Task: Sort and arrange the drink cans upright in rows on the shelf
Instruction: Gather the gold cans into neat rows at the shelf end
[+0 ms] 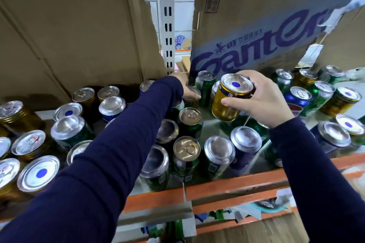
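Several drink cans stand on the shelf [217, 188], gold, green and blue, mostly upright. My right hand [262, 98] grips a gold can [229, 98] with a blue dot on its lid, lifted and tilted above the middle cans. My left hand [185, 87] reaches to the back of the shelf and its fingers curl over the top of a dark can [193, 92] next to a green can [205, 87]. A blue cola can [297, 100] stands to the right of my right hand.
Cardboard sheets stand behind the cans: a plain one [75, 25] at left, a printed one [256, 39] at right. A white slotted upright [167, 19] rises between them. The orange shelf beam runs along the front edge.
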Tool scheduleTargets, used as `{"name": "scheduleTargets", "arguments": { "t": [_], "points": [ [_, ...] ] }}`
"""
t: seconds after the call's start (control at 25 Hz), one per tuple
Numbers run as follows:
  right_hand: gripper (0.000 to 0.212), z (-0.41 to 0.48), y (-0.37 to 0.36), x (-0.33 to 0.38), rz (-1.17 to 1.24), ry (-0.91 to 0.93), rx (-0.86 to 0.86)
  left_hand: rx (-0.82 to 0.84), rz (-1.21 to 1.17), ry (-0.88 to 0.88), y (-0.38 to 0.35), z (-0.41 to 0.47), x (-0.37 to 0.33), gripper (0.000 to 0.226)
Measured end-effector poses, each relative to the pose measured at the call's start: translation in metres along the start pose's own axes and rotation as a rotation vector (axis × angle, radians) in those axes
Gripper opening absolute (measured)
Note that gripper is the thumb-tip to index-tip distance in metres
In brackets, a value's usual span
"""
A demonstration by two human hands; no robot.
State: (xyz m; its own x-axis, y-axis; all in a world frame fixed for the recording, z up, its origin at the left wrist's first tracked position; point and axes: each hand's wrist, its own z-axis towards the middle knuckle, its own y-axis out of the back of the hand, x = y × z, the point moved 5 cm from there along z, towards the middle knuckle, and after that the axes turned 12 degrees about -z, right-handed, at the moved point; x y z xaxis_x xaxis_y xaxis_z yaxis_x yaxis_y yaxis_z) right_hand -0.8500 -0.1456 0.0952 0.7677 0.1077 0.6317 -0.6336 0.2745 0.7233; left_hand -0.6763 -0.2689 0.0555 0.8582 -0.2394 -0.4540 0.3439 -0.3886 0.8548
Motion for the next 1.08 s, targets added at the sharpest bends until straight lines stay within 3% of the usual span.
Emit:
{"name": "scheduleTargets", "arguments": {
  "t": [0.08, 0.24, 0.48, 0.76, 0.92, 1.08],
  "points": [
    [0.062, 0.000, -0.001, -0.003, -0.006, 0.007, 0.008, 0.010, 0.028, 0.025, -0.004, 0.007, 0.001, 0.083],
    [0.063, -0.002, -0.002, -0.005, 0.013, 0.024, 0.010, -0.062, 0.105, -0.026, -0.003, 0.006, -0.001, 0.076],
    [0.063, -0.005, 0.006, 0.004, 0.128, 0.084, -0.048, -0.417, -0.015, -0.143, 0.043, -0.043, -0.020, 0.064],
    [0.051, -0.015, -0.013, 0.067, 0.331, 0.238, 0.012, -0.992, -0.629, -0.195, 0.051, -0.170, 0.024, 0.050],
    [0.054, -0.028, -0.047, 0.114, 0.318, 0.305, 0.104, -1.122, -0.914, -0.182, 0.046, -0.229, 0.068, 0.055],
    [0.056, -0.055, -0.095, 0.179, 0.319, 0.377, 0.199, -1.222, -1.018, -0.153, 0.045, -0.292, 0.130, 0.056]
  ]
}}
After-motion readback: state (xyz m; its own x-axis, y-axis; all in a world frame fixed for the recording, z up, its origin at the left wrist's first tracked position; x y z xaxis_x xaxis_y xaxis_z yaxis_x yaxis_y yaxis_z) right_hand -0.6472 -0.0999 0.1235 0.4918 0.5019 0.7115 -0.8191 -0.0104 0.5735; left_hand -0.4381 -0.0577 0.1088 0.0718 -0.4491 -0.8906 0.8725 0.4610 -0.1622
